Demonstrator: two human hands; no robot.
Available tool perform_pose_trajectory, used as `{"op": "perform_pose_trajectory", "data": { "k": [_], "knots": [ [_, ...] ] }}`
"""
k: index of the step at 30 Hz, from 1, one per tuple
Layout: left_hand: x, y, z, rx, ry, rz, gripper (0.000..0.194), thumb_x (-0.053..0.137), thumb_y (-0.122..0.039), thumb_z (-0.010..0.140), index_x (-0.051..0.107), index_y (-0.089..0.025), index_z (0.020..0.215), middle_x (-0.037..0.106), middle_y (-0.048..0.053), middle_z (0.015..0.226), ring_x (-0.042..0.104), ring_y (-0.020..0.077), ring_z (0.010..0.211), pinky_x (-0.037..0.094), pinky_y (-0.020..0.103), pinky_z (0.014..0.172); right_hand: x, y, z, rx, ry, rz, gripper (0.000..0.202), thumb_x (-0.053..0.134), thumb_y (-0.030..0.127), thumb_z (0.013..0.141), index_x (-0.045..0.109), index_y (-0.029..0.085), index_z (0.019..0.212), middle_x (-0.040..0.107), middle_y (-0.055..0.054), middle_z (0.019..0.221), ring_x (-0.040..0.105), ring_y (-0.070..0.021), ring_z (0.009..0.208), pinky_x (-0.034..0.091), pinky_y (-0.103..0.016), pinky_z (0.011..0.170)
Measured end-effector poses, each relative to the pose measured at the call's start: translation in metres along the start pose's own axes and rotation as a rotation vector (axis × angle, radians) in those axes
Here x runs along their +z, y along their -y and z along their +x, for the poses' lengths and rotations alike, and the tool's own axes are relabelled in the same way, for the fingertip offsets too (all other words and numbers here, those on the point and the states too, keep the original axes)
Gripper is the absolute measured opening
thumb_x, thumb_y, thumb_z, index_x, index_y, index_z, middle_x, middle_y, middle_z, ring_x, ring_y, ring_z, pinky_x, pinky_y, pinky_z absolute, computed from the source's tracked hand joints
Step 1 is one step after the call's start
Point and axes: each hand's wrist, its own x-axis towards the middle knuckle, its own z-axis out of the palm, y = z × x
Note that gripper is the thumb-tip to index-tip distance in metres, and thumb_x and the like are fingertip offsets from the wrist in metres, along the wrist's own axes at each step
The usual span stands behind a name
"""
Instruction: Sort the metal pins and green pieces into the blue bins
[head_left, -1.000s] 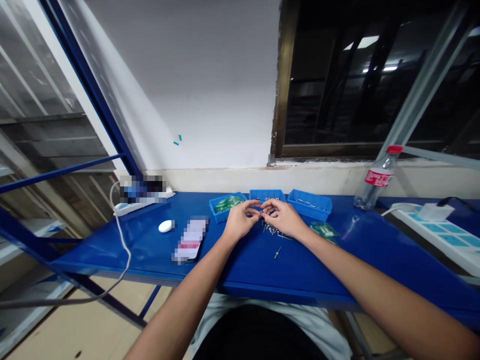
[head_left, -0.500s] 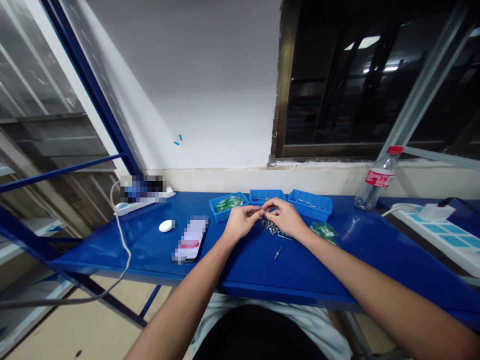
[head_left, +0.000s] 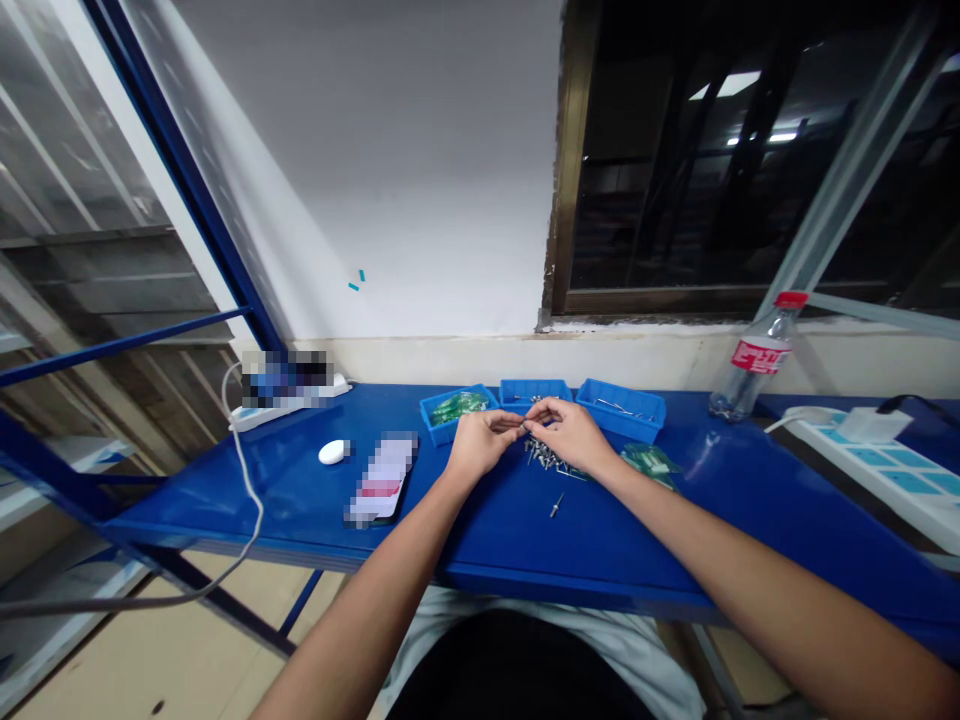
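Observation:
My left hand [head_left: 481, 440] and my right hand [head_left: 564, 428] meet fingertip to fingertip above the blue table [head_left: 487, 540]. Both are closed in a pinch. Anything between the fingertips is too small and hidden to make out. Just below my right hand lies a pile of blind rivets [head_left: 547, 458], partly covered by it. One loose blind rivet [head_left: 556, 505] rests nearer the front edge. Beyond my hands stand a left blue bin [head_left: 442, 432] with green packets [head_left: 459, 405], a middle blue bin [head_left: 534, 386] and a right blue bin [head_left: 637, 425] with thin metal pieces.
Green packets [head_left: 649, 460] lie beside my right wrist. A phone [head_left: 382, 480] and a white round object [head_left: 332, 452] are on the left. On the right stand a plastic bottle [head_left: 754, 365] and a power strip [head_left: 885, 470]. A cable [head_left: 251, 480] hangs over the left edge.
My left fingers have straightened slightly and the fingertips have shifted a little. Both hands stay together over the pile; the surrounding things have not moved.

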Motion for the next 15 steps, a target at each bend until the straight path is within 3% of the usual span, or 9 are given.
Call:
{"op": "perform_pose_trajectory", "data": {
  "k": [7, 15],
  "knots": [
    [-0.0006, 0.0054, 0.0019, 0.08, -0.036, 0.042, 0.011, 0.075, -0.018, 0.082, 0.08, -0.019, 0.092, 0.08, 0.006, 0.097, 0.076, 0.0208, 0.088, 0.061, 0.033, 0.086, 0.0, 0.0001, -0.0002, -0.003, 0.021, -0.019, 0.009, 0.067, 0.024, 0.082, 0.07, 0.02, 0.09, 0.074, -0.004, 0.087, 0.071, -0.0188, 0.081, 0.056, -0.03, 0.069],
    [0.0024, 0.0098, 0.0051, -0.052, 0.005, -0.303, 0.024, 0.076, -0.014, 0.081, 0.072, -0.012, 0.104, 0.078, 0.013, 0.103, 0.076, 0.0212, 0.094, 0.06, 0.038, 0.094, 0.0022, -0.0044, -0.0005, -0.009, 0.028, 0.048, 0.015, 0.067, 0.023, 0.079, 0.066, 0.02, 0.094, 0.072, -0.004, 0.088, 0.068, -0.0172, 0.08, 0.055, -0.028, 0.067]
  ]
}}
